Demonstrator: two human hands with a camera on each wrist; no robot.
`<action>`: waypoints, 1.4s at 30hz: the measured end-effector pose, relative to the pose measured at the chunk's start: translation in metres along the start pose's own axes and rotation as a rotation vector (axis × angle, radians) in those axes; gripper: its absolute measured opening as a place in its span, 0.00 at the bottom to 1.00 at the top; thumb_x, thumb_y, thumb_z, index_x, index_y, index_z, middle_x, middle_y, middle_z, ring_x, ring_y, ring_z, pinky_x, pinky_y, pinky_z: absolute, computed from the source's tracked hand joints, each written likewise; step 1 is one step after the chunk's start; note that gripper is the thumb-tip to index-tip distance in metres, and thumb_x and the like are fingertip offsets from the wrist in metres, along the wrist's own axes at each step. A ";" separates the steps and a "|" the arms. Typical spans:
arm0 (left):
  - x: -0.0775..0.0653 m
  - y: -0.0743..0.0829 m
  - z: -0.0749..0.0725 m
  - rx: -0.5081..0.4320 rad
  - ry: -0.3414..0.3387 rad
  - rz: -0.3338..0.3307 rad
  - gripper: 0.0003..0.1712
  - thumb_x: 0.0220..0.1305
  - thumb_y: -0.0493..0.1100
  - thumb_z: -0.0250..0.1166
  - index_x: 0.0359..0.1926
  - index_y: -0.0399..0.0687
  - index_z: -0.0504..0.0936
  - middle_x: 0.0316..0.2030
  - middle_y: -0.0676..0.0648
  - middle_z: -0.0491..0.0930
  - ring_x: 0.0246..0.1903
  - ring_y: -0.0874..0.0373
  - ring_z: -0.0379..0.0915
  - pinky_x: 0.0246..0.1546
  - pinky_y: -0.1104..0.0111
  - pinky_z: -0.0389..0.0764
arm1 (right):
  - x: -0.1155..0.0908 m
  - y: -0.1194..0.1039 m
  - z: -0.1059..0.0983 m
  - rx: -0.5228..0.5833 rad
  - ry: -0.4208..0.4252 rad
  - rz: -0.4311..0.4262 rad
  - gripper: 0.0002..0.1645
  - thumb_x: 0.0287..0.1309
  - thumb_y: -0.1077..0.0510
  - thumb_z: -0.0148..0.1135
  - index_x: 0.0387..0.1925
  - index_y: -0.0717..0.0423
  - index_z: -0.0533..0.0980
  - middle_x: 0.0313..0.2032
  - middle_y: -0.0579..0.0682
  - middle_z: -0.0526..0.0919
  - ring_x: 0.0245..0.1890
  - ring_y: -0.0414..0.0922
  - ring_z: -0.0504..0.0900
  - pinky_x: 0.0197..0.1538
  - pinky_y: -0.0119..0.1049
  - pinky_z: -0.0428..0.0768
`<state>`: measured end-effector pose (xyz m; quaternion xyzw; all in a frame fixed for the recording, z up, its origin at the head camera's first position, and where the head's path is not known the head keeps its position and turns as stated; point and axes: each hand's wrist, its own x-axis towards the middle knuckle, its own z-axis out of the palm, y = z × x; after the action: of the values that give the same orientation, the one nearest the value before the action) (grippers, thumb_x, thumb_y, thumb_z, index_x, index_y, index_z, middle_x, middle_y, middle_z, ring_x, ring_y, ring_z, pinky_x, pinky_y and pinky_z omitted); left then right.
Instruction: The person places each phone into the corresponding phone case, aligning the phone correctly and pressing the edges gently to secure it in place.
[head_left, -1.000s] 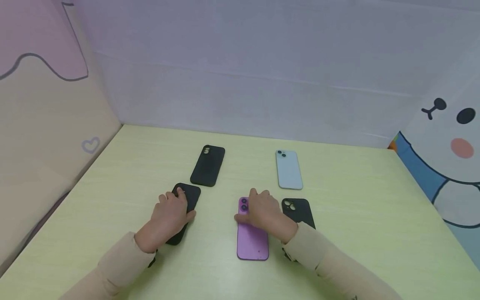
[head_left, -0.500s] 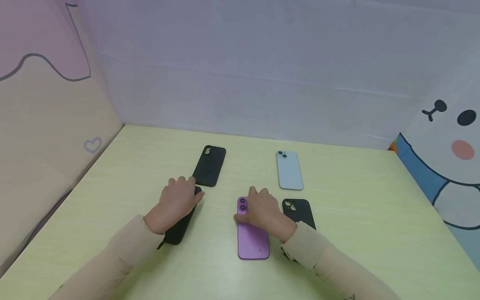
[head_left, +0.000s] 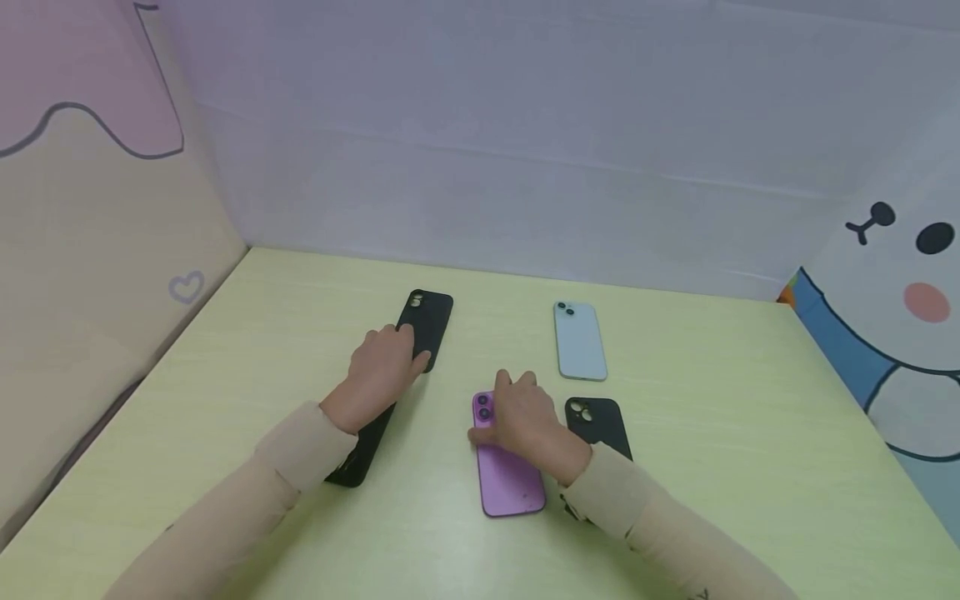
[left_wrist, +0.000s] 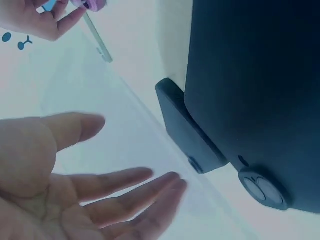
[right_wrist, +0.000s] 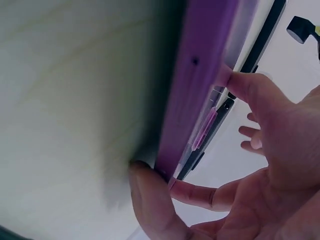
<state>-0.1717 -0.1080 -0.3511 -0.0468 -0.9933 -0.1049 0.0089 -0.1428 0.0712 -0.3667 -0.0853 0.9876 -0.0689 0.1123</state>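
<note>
My left hand (head_left: pixel 381 367) is over the lower part of the far black phone case (head_left: pixel 431 317), fingers extended and thumb spread. In the left wrist view the left hand (left_wrist: pixel 95 185) shows nothing between its fingers. Behind its wrist lies a second black phone case (head_left: pixel 351 471), partly hidden by the forearm and seen large and close as a black case (left_wrist: pixel 255 90) in the left wrist view. My right hand (head_left: pixel 525 421) grips the purple phone (head_left: pixel 512 487) near its camera end. Thumb and fingers sit at the edges of the purple phone (right_wrist: pixel 197 75) in the right wrist view.
A pale blue phone (head_left: pixel 581 346) lies camera side up toward the back of the yellow table (head_left: pixel 712 400). Right of the purple phone is another black phone case (head_left: pixel 600 423), partly covered by my right sleeve (head_left: pixel 630 500). A pale curtain (head_left: pixel 495 167) stands behind the table.
My left hand has moved from the nearer black case forward and right to the far one. The purple phone has turned slightly, its lower end shifting right, while my right hand keeps its grip.
</note>
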 end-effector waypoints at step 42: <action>0.031 0.010 0.019 0.106 -0.109 -0.162 0.42 0.58 0.58 0.60 0.54 0.22 0.64 0.38 0.29 0.72 0.35 0.41 0.71 0.35 0.55 0.79 | 0.006 0.036 -0.023 0.438 -0.083 -0.073 0.13 0.53 0.61 0.61 0.16 0.63 0.74 0.14 0.48 0.72 0.15 0.38 0.66 0.19 0.28 0.65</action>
<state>-0.2018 -0.0916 -0.3668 0.0285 -0.9970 -0.0499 -0.0510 -0.1595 0.1077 -0.3515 -0.0971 0.9399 -0.2821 0.1659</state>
